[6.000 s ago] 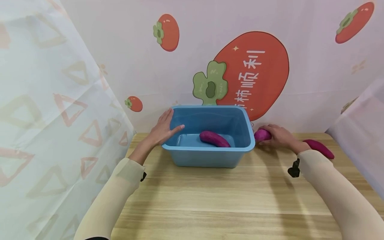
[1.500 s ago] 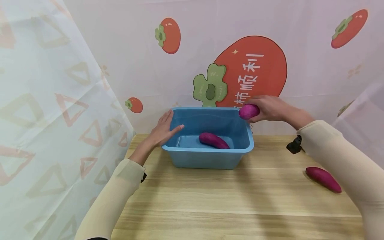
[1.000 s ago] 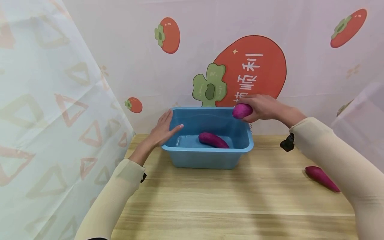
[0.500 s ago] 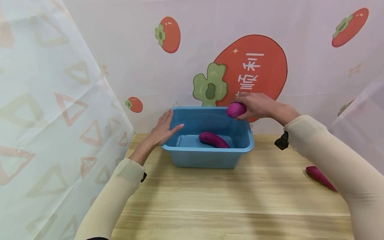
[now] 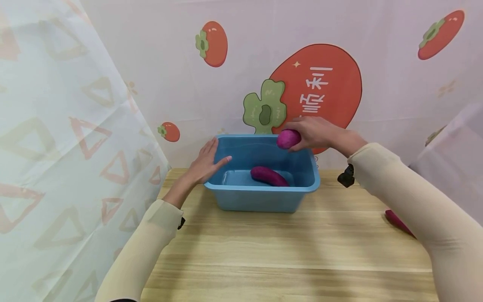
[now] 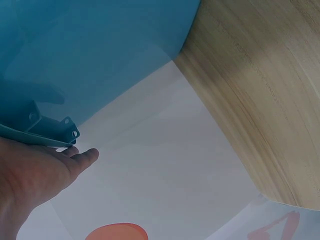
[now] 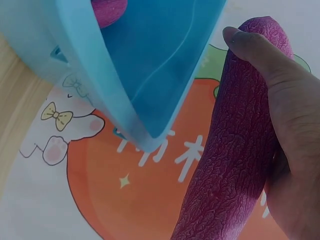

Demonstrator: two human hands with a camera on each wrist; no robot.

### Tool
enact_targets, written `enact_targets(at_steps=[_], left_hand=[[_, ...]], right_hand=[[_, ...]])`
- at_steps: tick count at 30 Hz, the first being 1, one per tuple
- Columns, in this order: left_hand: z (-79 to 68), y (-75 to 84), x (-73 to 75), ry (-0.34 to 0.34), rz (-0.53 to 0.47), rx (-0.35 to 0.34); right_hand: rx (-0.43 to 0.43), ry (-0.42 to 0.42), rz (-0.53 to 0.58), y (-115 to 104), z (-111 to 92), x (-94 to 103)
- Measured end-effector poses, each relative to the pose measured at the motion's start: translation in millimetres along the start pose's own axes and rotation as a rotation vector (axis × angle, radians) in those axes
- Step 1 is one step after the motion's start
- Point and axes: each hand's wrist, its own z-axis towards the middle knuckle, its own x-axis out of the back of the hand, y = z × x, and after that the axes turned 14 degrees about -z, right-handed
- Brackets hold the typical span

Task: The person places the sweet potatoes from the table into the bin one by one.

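Note:
My right hand (image 5: 315,131) grips a long purple sweet potato (image 5: 288,139) with wrinkled skin, held up over the right rear part of a blue plastic basin (image 5: 260,200). In the right wrist view, the thumb (image 7: 255,47) lies along the sweet potato (image 7: 235,130) near one end. On the basin's left rim rests my left hand (image 5: 205,163), fingers extended and thumb over the inside. A curved purple sweet potato (image 5: 268,175) lies on the basin floor. The left wrist view shows the left hand (image 6: 40,172) against the basin's edge.
Another purple sweet potato (image 5: 398,221) lies on the wooden table (image 5: 264,251) at the right, partly hidden by the right sleeve (image 5: 411,201). A printed cloth backdrop (image 5: 151,63) stands close behind the basin, with more cloth at both sides.
The right hand has lifted a sweet potato from beside the basin and carried it left over it. The sweet potato on the table lies nearer the front than six seconds ago. Left hand unchanged.

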Motion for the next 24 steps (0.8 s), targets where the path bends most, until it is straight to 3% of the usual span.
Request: enact_targets(at_steps=[24], left_hand=[[3.5,-3.5,-1.5,-0.001,0.023,0.005]], right_hand=[[0.04,-0.045,0.012,-18,25,-4.3]])
